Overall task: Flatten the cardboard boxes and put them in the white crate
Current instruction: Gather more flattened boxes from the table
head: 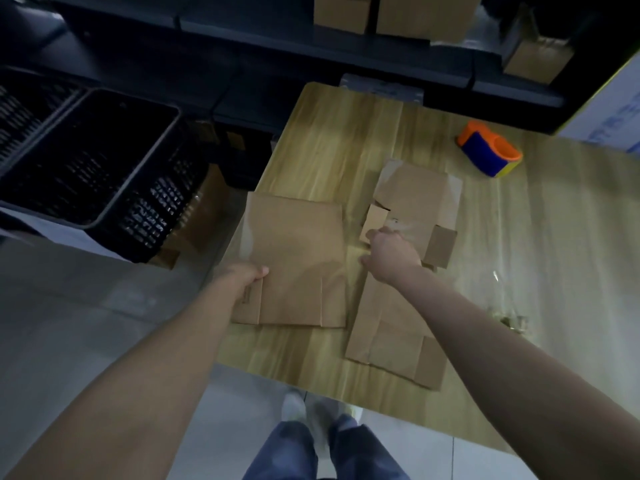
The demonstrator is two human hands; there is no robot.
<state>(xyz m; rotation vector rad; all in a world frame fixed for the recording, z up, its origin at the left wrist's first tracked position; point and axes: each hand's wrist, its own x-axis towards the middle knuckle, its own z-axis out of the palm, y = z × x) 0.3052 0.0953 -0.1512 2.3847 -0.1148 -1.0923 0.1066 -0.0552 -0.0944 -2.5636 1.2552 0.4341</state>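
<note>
- Jeans (pixel 287 452) and pale shoes (pixel 294 407) on the floor at the near edge of the wooden table (pixel 346 133).
- Near-right flat box (pixel 391 341) lies flat on the table's near side and runs under the right forearm.
- Left flat box (pixel 294 258) is at the table's left edge, partly overhanging it.
- Left hand (pixel 247 275) pinches that box's left edge, thumb on top and fingers hidden underneath.
- Right hand (pixel 391 258) is mid-table, knuckles up, fingers curled at a small flap (pixel 375 218). Cannot tell if it actually pinches anything.
- Far-right flat box (pixel 419 199) is just beyond that hand, flat on the table.
- Crumpled clear tape (pixel 509 317) sits toward the table's right side.
- Orange-blue tape dispenser (pixel 488 150) is on the table's far right.
- Black crate (pixel 90 157) is left of the table, off it.
- Upright cardboard boxes (pixel 426 15) stand on dark shelving beyond the table's far edge.
</note>
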